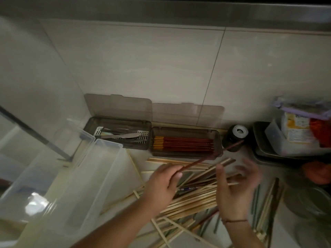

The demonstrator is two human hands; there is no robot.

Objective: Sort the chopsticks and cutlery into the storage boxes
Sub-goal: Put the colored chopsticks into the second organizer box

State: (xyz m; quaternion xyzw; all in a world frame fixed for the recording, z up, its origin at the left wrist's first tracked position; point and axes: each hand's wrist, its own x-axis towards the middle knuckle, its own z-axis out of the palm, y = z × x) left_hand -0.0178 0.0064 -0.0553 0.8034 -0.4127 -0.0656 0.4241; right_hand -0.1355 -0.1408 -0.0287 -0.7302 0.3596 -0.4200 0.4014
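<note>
Red chopstick [211, 157] in left hand [162, 183], over bamboo pile [195, 197].

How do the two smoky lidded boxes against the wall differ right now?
The left box holds metal cutlery on a perforated insert; the right box holds red-brown chopsticks with yellow ends, laid parallel. The left box sits closer to the wall; the right box sits nearer the loose chopstick pile. A red-brown chopstick held by the left hand crosses the right box's corner. Both are smoky translucent, with lids open against the tiles.
</note>
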